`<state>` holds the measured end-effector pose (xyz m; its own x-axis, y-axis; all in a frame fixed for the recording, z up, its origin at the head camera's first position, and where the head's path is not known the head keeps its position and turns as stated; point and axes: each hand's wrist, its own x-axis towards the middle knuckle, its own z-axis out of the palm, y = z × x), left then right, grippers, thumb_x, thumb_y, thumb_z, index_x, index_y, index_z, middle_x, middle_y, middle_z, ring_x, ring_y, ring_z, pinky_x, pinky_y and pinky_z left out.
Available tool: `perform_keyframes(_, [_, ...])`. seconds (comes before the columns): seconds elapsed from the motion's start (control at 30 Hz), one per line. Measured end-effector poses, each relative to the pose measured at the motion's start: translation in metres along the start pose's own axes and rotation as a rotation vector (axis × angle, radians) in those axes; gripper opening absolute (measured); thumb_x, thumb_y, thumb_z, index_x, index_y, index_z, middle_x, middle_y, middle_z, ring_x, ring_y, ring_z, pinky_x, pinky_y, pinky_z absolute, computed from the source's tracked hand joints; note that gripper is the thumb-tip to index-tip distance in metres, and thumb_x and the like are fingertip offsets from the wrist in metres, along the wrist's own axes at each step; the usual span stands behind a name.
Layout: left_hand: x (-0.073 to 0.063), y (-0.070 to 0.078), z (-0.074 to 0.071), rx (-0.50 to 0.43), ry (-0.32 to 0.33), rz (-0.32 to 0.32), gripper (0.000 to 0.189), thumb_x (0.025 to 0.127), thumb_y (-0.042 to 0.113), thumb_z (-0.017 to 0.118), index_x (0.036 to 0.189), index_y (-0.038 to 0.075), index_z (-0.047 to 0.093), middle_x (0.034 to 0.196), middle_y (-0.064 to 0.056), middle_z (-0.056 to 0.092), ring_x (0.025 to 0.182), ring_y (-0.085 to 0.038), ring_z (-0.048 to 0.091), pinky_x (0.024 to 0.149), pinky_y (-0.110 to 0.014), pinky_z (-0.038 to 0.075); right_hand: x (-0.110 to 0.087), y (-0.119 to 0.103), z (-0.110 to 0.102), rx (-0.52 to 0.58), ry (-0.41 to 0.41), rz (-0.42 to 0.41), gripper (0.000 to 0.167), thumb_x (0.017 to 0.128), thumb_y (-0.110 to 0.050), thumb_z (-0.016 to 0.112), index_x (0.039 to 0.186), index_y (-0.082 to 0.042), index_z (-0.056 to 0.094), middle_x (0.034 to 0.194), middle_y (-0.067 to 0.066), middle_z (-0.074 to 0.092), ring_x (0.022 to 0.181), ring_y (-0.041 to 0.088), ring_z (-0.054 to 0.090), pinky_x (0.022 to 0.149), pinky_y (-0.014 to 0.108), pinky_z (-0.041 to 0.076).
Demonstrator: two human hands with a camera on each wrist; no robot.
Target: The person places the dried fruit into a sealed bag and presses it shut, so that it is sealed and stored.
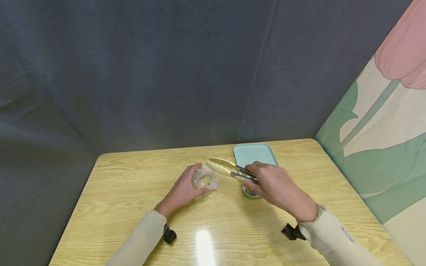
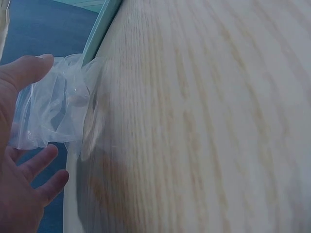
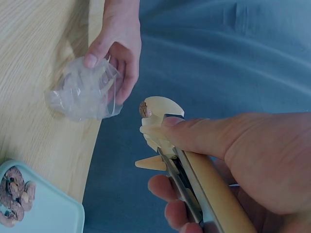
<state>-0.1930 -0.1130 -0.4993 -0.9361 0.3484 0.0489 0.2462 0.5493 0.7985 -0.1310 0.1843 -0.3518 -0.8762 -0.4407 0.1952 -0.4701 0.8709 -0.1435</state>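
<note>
My left hand (image 1: 181, 192) curves round an open clear plastic bag (image 1: 205, 180) standing on the table, thumb on the near side and fingers behind. The left wrist view shows the crinkled bag (image 2: 63, 104) between thumb and fingers. Metal tongs (image 1: 244, 178) with cream scalloped tips are gripped by my right hand (image 1: 276, 184), tips pointing left, close to the bag's mouth. A small brown piece (image 3: 144, 109) shows between the tongs' tips in the right wrist view. Several brown, wrinkled pieces (image 3: 14, 191) lie on the light blue tray (image 3: 56, 213).
The tray (image 1: 253, 153) sits at the back right of the wooden table (image 1: 133, 184), partly hidden under my right hand. A dark curtain (image 1: 166, 74) hangs behind the table's back edge. A flower-patterned wall (image 1: 376, 147) runs along the right side.
</note>
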Motion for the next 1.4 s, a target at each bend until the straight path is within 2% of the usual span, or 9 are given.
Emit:
perform_keyframes(0.17, [0.0,0.001,0.0,-0.001,0.0,-0.003,0.095,0.088,0.041,0.089,0.166,0.027,0.036,0.162,-0.001,0.048,0.149,-0.027,0.049,0.122,-0.056,0.042,0.002,-0.004,0.003,-0.003,-0.011,-0.011,0.022,0.093,-0.034,0.084,0.1,-0.018,0.071,0.077,-0.011,0.054,0.065,0.006,0.046,0.055,0.027,0.041])
perform_keyframes(0.63, [0.0,0.004,-0.001,0.017,-0.002,-0.01,0.097,0.088,0.044,0.088,0.166,0.026,0.035,0.165,-0.003,0.045,0.156,-0.029,0.043,0.123,-0.058,0.041,0.005,-0.012,0.012,-0.007,-0.033,-0.046,0.024,0.095,-0.037,0.081,0.101,-0.016,0.07,0.078,-0.01,0.053,0.065,0.006,0.046,0.055,0.027,0.041])
perform_keyframes(0.9, [0.0,0.001,-0.001,0.007,0.001,-0.003,0.098,0.088,0.045,0.088,0.167,0.02,0.034,0.168,-0.004,0.043,0.157,-0.032,0.042,0.122,-0.061,0.041,0.006,-0.014,0.017,-0.014,-0.047,-0.043,0.028,0.095,-0.037,0.082,0.103,-0.012,0.072,0.078,-0.008,0.052,0.064,0.007,0.045,0.053,0.025,0.038])
perform_keyframes(1.2, [0.0,0.001,-0.001,0.007,-0.005,-0.004,0.096,0.089,0.045,0.087,0.167,0.025,0.034,0.168,-0.002,0.042,0.157,-0.03,0.042,0.122,-0.058,0.043,0.005,-0.014,0.018,-0.029,-0.044,-0.045,0.033,0.093,-0.038,0.084,0.105,-0.01,0.072,0.078,-0.007,0.053,0.064,0.009,0.045,0.053,0.026,0.039])
perform_keyframes(1.4, [0.0,0.0,0.0,0.001,-0.001,-0.005,0.097,0.088,0.046,0.087,0.167,0.024,0.035,0.167,-0.002,0.043,0.154,-0.029,0.045,0.121,-0.057,0.044,0.005,-0.014,0.018,-0.016,-0.048,-0.044,0.032,0.093,-0.038,0.083,0.105,-0.011,0.072,0.079,-0.007,0.054,0.064,0.008,0.046,0.053,0.025,0.039])
